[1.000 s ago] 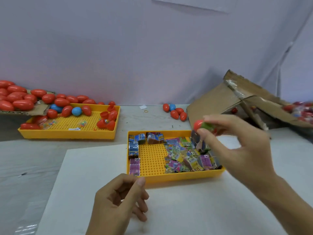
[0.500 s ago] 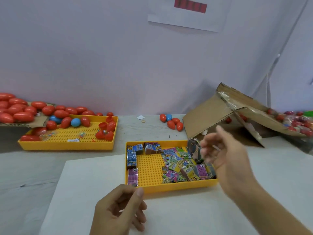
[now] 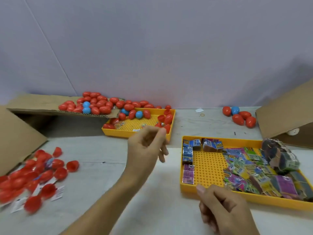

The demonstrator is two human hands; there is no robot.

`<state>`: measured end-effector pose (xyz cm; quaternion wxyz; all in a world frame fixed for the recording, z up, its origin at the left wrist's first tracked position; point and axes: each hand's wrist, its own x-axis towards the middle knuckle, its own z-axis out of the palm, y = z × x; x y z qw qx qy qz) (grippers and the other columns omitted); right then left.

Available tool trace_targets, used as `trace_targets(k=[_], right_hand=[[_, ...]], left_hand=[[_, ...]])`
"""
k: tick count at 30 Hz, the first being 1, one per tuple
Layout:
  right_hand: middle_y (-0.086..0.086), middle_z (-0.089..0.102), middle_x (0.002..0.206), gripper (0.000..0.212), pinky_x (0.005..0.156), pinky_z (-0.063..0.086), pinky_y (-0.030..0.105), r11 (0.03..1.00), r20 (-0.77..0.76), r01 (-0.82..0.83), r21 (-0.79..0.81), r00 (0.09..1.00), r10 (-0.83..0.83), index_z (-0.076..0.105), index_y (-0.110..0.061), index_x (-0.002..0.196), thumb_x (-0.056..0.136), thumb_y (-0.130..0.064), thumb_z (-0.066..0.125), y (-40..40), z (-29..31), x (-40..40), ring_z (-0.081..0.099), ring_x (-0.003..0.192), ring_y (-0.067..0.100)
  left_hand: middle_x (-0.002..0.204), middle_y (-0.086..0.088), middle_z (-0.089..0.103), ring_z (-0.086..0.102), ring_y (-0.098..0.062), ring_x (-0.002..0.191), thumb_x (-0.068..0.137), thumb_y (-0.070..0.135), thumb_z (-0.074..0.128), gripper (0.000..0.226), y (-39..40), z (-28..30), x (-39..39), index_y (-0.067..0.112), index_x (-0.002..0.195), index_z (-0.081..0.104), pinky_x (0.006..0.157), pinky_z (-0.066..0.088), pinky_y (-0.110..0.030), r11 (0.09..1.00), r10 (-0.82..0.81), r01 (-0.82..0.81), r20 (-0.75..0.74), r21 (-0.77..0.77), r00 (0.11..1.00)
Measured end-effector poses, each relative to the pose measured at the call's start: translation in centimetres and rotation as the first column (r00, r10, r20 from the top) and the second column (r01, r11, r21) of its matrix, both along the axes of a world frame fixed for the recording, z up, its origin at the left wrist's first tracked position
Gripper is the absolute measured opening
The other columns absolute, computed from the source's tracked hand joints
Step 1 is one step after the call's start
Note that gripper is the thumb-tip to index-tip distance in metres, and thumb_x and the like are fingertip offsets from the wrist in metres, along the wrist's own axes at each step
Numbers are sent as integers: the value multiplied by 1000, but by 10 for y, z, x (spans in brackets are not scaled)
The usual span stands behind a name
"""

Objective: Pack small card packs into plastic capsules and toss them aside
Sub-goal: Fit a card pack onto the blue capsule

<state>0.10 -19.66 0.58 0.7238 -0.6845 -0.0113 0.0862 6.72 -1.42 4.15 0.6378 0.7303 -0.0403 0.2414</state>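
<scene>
The left hand (image 3: 147, 146) was held raised with fingers loosely curled and nothing seen in it; the capsule halves (image 3: 163, 122) in the far tray (image 3: 173, 121) lay just beyond it at one o'clock. The right hand (image 3: 223, 209), likewise empty and half curled, was nearer the card packs (image 3: 245, 168), lying at one o'clock.

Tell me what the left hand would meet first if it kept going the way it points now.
Probably the far yellow tray: the left hand points up and away at its near right corner, where red capsule halves lie. Depth is unclear.
</scene>
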Motion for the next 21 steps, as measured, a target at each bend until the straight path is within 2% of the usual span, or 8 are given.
trace_targets(k=[2,4,6,9,14,16,18,21], right_hand=[[11,51,43,42,42,35,18,999,-18,-41,10,999,41,55,-11,44,63,-47,66,-4,0,1,45,38,13],[9,48,42,42,43,34,19,999,-6,-53,14,999,53,53,-13,42,60,-49,66,-2,-1,2,44,38,14],[6,47,42,42,44,33,18,998,11,-62,0,998,62,52,-15,41,58,-52,65,-2,-3,3,42,39,12],[0,47,42,42,46,33,15,997,14,-68,19,998,68,51,-17,42,62,-51,66,-3,-6,5,43,40,8],[-3,46,43,47,48,33,16,997,21,-76,21,997,76,51,-19,44,83,-35,71,-8,-11,9,42,41,6],[-3,47,44,49,50,34,18,995,39,-103,4,994,103,52,-21,45,86,-41,69,-8,-11,10,42,42,7],[-3,46,44,50,51,35,20,994,63,-105,-8,992,105,51,-22,45,88,-41,68,-10,-11,12,42,43,8],[-2,42,42,49,46,33,19,995,80,-96,10,992,95,48,-19,44,83,-41,68,-11,-6,14,38,39,9]], left_hand=[[73,-1,65,64,-17,63,94,10,65,7,29,15,48,14,89,67,52,54,-33,961,198,-208,72,183,978],[89,-3,66,64,-20,84,92,5,64,15,58,21,94,8,106,66,74,56,-41,796,372,-351,59,493,926],[111,-12,65,61,-27,105,90,4,63,33,85,17,132,5,123,63,88,52,-40,618,453,-278,-44,736,891],[121,-14,64,60,-30,107,90,14,66,34,100,2,162,11,124,65,79,51,-37,443,525,-56,-208,895,826],[125,-11,61,47,-32,119,94,22,63,27,86,-15,170,11,119,66,93,43,-44,26,568,-102,69,994,820],[123,-14,63,48,-33,118,96,18,61,29,80,-10,162,7,122,66,94,40,-44,96,519,-255,170,962,838],[120,-14,64,54,-30,113,94,13,65,33,67,0,145,3,125,64,93,42,-34,417,417,-390,209,821,885],[113,5,65,63,-6,100,88,13,75,44,28,18,90,15,129,59,84,50,-15,854,230,-244,88,460,969]])
